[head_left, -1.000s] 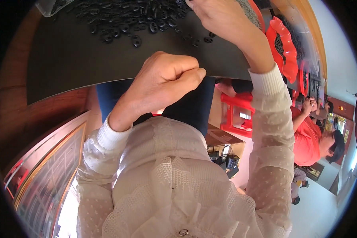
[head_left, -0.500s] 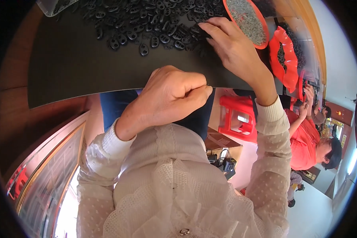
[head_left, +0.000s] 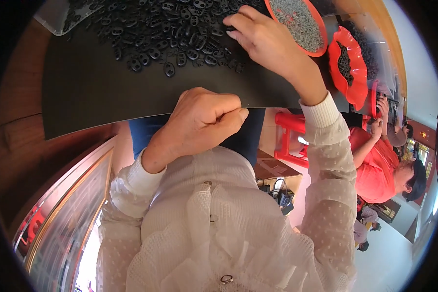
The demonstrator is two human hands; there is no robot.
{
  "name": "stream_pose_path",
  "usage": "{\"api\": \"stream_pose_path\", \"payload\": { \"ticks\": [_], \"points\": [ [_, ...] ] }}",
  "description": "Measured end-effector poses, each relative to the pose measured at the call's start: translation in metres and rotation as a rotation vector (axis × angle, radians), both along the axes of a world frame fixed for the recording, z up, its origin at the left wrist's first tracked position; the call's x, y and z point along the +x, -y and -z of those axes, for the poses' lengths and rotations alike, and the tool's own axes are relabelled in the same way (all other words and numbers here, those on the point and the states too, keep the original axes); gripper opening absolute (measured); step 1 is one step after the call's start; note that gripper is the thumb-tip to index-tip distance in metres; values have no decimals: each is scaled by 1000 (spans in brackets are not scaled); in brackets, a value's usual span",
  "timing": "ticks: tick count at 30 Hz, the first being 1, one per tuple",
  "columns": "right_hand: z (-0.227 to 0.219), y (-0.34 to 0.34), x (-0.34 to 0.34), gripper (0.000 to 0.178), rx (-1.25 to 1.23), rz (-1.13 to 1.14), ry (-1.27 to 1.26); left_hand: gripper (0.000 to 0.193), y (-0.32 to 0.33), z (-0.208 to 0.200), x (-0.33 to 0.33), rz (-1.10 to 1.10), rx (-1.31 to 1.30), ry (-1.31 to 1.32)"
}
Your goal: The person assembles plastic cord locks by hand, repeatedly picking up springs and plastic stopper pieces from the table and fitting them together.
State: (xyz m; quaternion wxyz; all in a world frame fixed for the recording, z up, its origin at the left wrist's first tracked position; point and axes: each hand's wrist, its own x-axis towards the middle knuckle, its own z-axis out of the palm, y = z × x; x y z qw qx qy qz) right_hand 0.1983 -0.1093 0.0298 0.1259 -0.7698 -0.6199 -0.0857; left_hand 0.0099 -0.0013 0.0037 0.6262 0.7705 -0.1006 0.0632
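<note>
1. Reaching over the flat black work mat (head_left: 107,92), the right hand (head_left: 265,41) rests its fingertips on the near right edge of the heap of small black oval plastic pieces (head_left: 165,29); its fingers are loosely spread, and I cannot tell whether one piece is pinched.
2. The heap spreads leftward from those fingertips along the mat's far side, so the right hand is much nearer to it.
3. The left hand (head_left: 199,121) hangs at the mat's near edge, curled into a fist; anything inside is hidden.
4. A round orange dish of grey bits (head_left: 321,29) sits just right of the mat's heap.
</note>
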Motion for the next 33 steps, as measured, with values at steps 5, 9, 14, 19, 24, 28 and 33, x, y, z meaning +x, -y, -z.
{"api": "stream_pose_path", "payload": {
  "ticks": [5,9,14,19,24,28,33],
  "points": [
    [-21,26,-22,17,-59,5,-33,31,2,-3,0,-19,-20,-14],
    [-24,40,-56,19,-150,14,37,33,4,-2,-1,-45,-73,-59],
    [-12,36,-64,19,-174,-9,150,32,2,-7,-1,-30,-35,-86],
    [-7,41,-59,16,-111,-8,136,32,2,-10,0,-23,-93,-130],
    [-12,45,-49,16,-18,11,52,31,3,-8,-1,-32,-102,-97],
    [-12,49,-48,20,10,7,20,31,3,-8,0,-21,-77,-62],
    [-5,41,-51,13,-70,-59,183,31,6,-5,0,-62,-60,-23]
  ]
}}
